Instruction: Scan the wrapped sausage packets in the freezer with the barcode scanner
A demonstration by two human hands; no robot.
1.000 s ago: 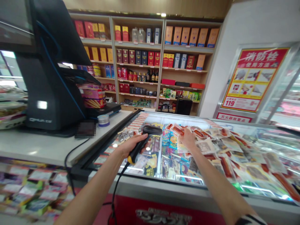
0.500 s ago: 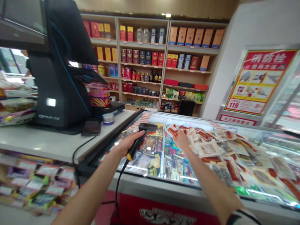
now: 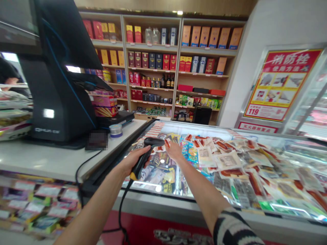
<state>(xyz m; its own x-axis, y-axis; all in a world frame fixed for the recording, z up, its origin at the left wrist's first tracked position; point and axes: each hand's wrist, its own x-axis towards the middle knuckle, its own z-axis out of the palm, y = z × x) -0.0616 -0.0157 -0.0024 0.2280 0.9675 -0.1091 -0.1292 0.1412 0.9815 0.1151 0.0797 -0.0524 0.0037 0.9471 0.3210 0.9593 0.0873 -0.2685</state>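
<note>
My left hand (image 3: 132, 159) is closed around the handle of a black corded barcode scanner (image 3: 147, 149), whose head points right over the glass lid of a display freezer (image 3: 178, 200). My right hand (image 3: 174, 150) is just to the right of the scanner's head and pinches a small snack packet (image 3: 167, 143) with red on it, held close to the scanner. Many more flat snack packets (image 3: 230, 163) lie spread across the glass to the right.
A black checkout terminal (image 3: 58, 78) stands on the white counter (image 3: 46, 160) at left, with a tape roll (image 3: 115, 130) beside it. Shelves of boxed goods (image 3: 158, 64) fill the back wall. A red poster (image 3: 279, 85) hangs at right. A person's head (image 3: 7, 73) shows far left.
My right hand has moved left from the pile of packets, bringing a small packet up to the scanner's head. My left hand still grips the scanner and has shifted slightly left.
</note>
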